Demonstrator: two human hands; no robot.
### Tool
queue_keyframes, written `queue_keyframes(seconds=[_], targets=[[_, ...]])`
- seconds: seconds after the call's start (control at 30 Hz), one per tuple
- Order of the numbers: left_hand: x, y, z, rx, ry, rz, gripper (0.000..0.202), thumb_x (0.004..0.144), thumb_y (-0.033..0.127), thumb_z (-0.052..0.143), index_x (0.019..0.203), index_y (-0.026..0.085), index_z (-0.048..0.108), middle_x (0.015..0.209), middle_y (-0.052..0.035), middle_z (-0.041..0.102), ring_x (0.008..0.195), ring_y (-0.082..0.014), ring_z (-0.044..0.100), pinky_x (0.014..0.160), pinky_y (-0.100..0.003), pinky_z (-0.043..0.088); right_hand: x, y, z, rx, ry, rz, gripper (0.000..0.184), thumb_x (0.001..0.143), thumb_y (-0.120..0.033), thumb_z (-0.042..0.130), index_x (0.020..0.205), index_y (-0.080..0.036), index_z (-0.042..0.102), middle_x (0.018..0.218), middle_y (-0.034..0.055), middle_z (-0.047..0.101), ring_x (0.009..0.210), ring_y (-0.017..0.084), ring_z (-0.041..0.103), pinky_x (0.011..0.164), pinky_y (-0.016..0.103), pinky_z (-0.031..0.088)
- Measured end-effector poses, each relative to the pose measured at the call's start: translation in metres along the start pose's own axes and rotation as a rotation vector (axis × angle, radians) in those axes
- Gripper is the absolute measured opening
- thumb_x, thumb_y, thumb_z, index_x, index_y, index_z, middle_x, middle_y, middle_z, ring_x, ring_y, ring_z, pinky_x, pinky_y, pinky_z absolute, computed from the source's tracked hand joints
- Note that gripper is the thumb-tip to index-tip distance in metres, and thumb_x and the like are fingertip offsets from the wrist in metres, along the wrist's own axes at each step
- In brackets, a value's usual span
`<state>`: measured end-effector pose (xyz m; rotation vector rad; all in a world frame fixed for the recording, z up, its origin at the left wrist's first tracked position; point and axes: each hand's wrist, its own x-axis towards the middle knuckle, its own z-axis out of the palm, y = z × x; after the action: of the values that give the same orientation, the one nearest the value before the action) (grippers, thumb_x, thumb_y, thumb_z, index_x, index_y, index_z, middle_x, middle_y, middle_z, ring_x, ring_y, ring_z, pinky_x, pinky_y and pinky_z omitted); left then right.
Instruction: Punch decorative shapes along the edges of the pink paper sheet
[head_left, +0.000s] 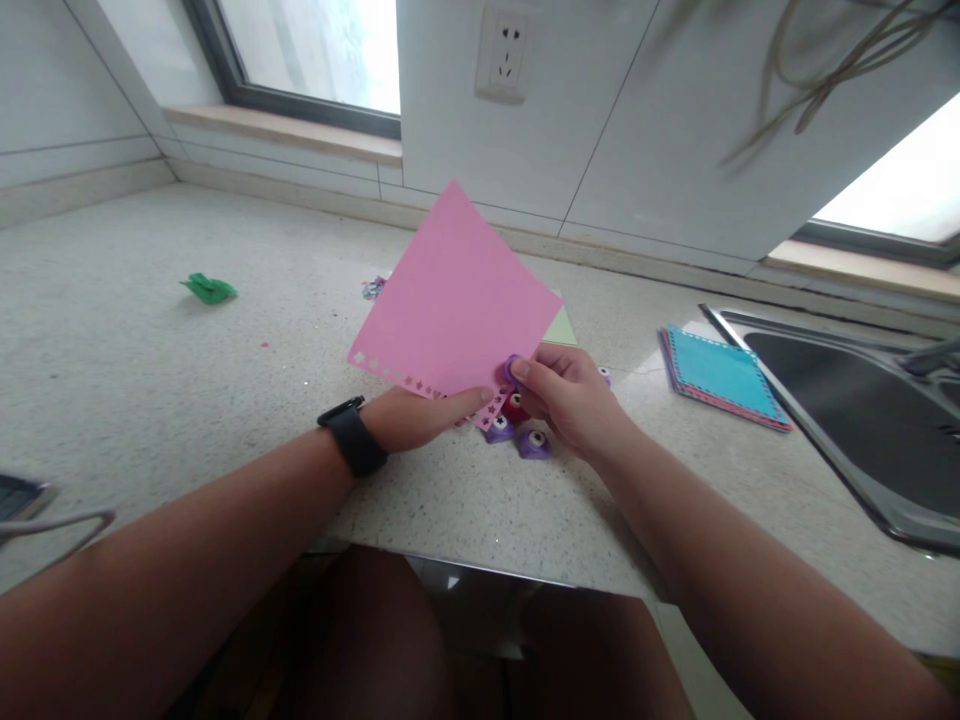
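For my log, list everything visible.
Paper: one, pink, left hand
Punches: five visible, purple/red, centre
Sheet: one, pale green, behind paper
Confetti: one pile, multicoloured, rear
Scrap: one, green, left
Stack: one, blue topmost, right
Sink: one, grey, right
Socket: one, white, wall
Cords: some, pale, wall/left
Device: one, dark, left
Windows: two, whitish, wall
Counter: one, whitish, beneath
Watch: one, black, wrist
Left hand, right hand: two, bare, centre
Legs: two, shaded, below

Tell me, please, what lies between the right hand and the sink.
The head view shows a paper stack, blue sheet on top, and, nearer the right hand, a partly hidden punch.
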<state>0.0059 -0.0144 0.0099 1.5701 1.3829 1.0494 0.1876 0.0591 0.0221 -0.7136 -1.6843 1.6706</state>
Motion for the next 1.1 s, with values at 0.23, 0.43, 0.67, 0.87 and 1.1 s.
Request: queue_keyframes(seconds=[0.23,0.43,0.67,0.87,1.1], targets=[[0.001,-0.001,-0.002,0.065,-0.014,-0.018,0.030,0.085,0.046,0.056,0.065,0.024,0.054,0.066,0.0016,0.062,0.063,-0.0164,0.058,0.071,-0.031,0.049,0.000,0.002,0.000,-0.002,-0.010,-0.043,0.030,0.081,-0.044,0.073,0.072,-0.017,0.062,0.057,-0.0046,0.047,0.047,0.008,0.036,0.044,0.024,0.029],[0.003,-0.003,-0.002,0.091,0.008,-0.023,0.037,0.085,0.049,0.055,0.058,0.024,0.050,0.058,0.0014,0.057,0.057,-0.0163,0.053,0.069,-0.033,0.046,0.000,-0.002,-0.003,-0.004,-0.031,-0.001,0.031,0.083,-0.044,0.072,0.071,-0.017,0.061,0.053,-0.0063,0.042,0.043,0.006,0.030,0.041,0.024,0.023],[0.000,-0.002,-0.001,0.015,0.032,-0.046,0.036,0.086,0.046,0.055,0.057,0.024,0.053,0.059,0.0008,0.058,0.060,-0.0179,0.056,0.068,-0.034,0.046,0.004,-0.008,-0.015,0.004,0.068,0.047,0.032,0.083,-0.044,0.067,0.067,-0.020,0.054,0.048,-0.0074,0.036,0.041,0.007,0.024,0.040,0.025,0.015],[0.003,-0.005,-0.004,0.006,-0.030,-0.074,0.037,0.088,0.048,0.051,0.062,0.022,0.058,0.063,-0.0007,0.062,0.063,-0.0184,0.058,0.070,-0.034,0.047,0.002,-0.016,-0.036,-0.285,0.169,-0.011,0.033,0.089,-0.044,0.058,0.068,-0.019,0.059,0.055,-0.0041,0.043,0.047,0.009,0.034,0.043,0.025,0.024],[0.008,-0.007,-0.007,-0.021,-0.059,-0.023,0.038,0.090,0.043,0.042,0.062,0.023,0.054,0.061,-0.0005,0.057,0.061,-0.0179,0.051,0.068,-0.033,0.044,-0.004,-0.034,-0.056,-0.795,0.073,-0.009,0.036,0.091,-0.048,0.057,0.086,-0.016,0.074,0.071,0.0041,0.065,0.060,0.014,0.051,0.054,0.028,0.037]])
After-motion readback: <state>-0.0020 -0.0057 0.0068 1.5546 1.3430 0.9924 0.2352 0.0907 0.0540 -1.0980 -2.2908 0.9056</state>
